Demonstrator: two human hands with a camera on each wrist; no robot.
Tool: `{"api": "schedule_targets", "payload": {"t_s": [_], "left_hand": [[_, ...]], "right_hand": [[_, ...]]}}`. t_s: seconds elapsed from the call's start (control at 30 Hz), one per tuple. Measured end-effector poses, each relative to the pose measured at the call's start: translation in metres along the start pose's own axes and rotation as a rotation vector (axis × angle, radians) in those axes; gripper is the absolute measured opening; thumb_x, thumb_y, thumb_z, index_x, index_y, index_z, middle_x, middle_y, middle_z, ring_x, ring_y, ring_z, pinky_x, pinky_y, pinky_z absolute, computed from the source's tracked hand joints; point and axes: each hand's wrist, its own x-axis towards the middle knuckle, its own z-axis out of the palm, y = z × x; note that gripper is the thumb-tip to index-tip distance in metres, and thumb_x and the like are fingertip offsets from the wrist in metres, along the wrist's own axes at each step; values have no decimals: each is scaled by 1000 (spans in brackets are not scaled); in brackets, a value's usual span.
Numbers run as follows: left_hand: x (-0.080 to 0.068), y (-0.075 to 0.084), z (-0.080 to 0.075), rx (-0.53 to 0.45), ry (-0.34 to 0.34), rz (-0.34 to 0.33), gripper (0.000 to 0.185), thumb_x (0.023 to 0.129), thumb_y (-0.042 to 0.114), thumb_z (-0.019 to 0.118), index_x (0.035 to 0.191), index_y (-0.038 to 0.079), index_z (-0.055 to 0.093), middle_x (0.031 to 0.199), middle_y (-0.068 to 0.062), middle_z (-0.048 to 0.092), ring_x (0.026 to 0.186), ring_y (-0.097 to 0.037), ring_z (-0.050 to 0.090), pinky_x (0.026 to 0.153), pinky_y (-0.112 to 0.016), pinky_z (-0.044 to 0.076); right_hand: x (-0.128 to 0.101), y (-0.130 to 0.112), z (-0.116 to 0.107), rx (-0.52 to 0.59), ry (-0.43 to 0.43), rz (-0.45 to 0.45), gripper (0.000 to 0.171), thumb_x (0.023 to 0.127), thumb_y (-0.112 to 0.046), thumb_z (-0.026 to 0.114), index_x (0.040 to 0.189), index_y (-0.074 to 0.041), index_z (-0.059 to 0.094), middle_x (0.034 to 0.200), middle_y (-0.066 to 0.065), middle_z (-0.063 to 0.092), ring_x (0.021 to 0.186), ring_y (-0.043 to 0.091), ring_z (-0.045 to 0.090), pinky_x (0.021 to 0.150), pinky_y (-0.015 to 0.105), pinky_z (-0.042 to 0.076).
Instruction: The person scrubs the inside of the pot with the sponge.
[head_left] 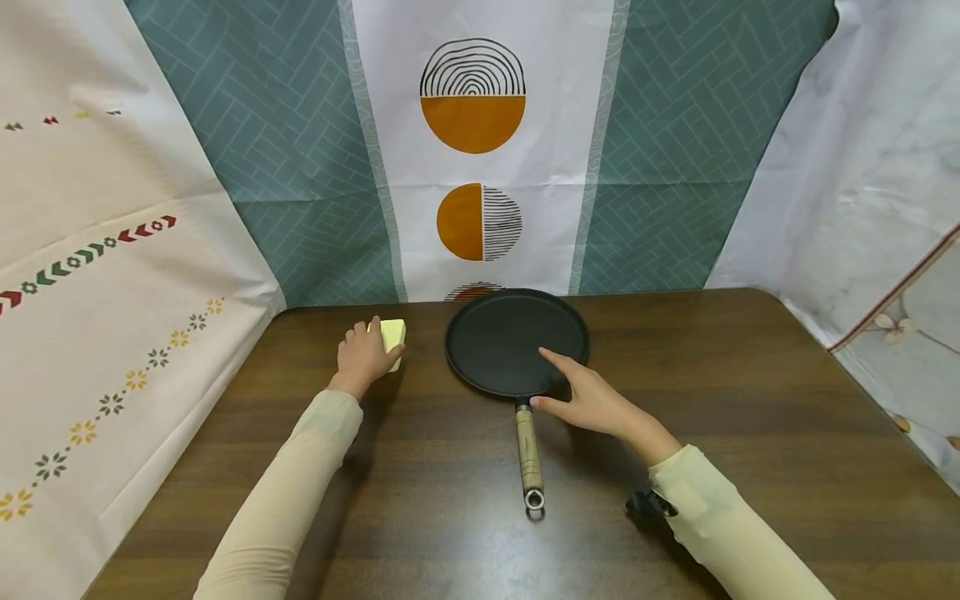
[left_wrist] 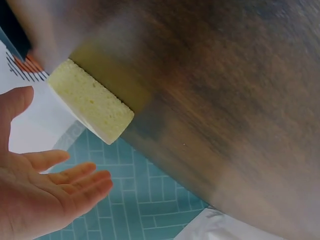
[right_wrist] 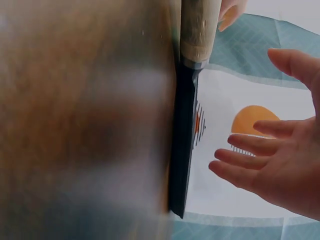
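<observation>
A yellow sponge lies on the dark wooden table, left of a flat black pan with a wooden handle that points toward me. My left hand is right beside the sponge. In the left wrist view its fingers are spread and relaxed, a gap apart from the sponge. My right hand hovers over the pan's near right rim, fingers straight, thumb close to where the handle meets the pan. In the right wrist view the right hand is open beside the pan's edge, holding nothing.
Patterned cloths hang behind and to both sides of the table: teal and white with orange circles at the back, a cream cloth on the left. A metal ring ends the handle. Bare tabletop stretches to the right of the pan.
</observation>
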Motion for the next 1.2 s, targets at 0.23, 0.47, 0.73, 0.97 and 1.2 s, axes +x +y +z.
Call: {"api": "schedule_targets", "payload": {"t_s": [0.23, 0.47, 0.73, 0.97, 1.2], "left_hand": [[-1, 1, 2, -36, -29, -18, 82, 91, 39, 59, 145, -12, 24, 129, -37, 39, 113, -50, 44, 87, -57, 44], [-2, 1, 3, -73, -51, -58, 81, 91, 35, 61, 146, -10, 24, 129, -35, 38, 114, -48, 44, 81, -56, 47], [-3, 1, 7, -64, -56, -49, 78, 91, 34, 61, 144, -11, 26, 125, -35, 40, 112, -48, 45, 80, -56, 48], [-2, 0, 10, -43, -44, -39, 73, 91, 32, 60, 142, -11, 31, 124, -35, 41, 110, -48, 45, 77, -56, 48], [2, 3, 12, -8, -70, -46, 70, 91, 31, 59, 140, -11, 33, 125, -36, 40, 109, -50, 43, 85, -58, 44]], "right_hand": [[-6, -2, 4, 83, -58, 3, 76, 91, -34, 66, 151, -5, 29, 152, 19, 33, 132, 41, 39, 100, 56, 37], [-6, -1, 10, 238, -125, -21, 71, 94, -25, 64, 149, 3, 28, 146, 28, 37, 127, 46, 43, 99, 53, 40], [-7, 1, 18, 370, -169, 51, 69, 94, -20, 62, 148, 5, 27, 141, 28, 43, 126, 42, 46, 96, 48, 44], [-12, -1, 20, 494, -184, 156, 69, 94, -23, 62, 149, 3, 28, 141, 25, 44, 124, 37, 49, 96, 46, 45], [-12, 0, 22, 632, -192, 222, 69, 94, -18, 63, 147, 8, 27, 139, 31, 42, 115, 31, 57, 93, 42, 48]]}}
